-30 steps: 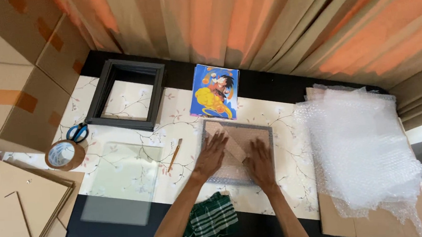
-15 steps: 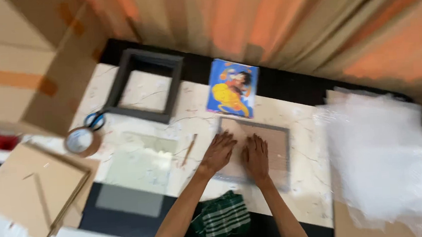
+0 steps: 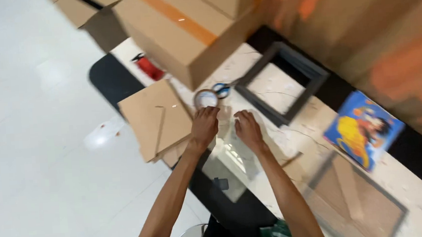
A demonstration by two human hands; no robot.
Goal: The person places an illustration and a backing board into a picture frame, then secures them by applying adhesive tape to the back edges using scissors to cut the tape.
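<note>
Both hands off the backing board [image 3: 360, 197], now at the glass pane [image 3: 233, 151] | left hand [image 3: 204, 126] grasping its edge by the tape roll [image 3: 205, 99] | right hand [image 3: 248, 129] open, flat on glass | desk [image 3: 268, 87] work moves from board to pane.

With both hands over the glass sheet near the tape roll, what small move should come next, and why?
Probably closing both hands on the far edge of the clear rectangular glass pane. The left hand sits at that edge, close to the round roll of tape, and the right hand rests flat over the pane beside it. Neither hand visibly has a grip on anything, though blur leaves this uncertain.
</note>
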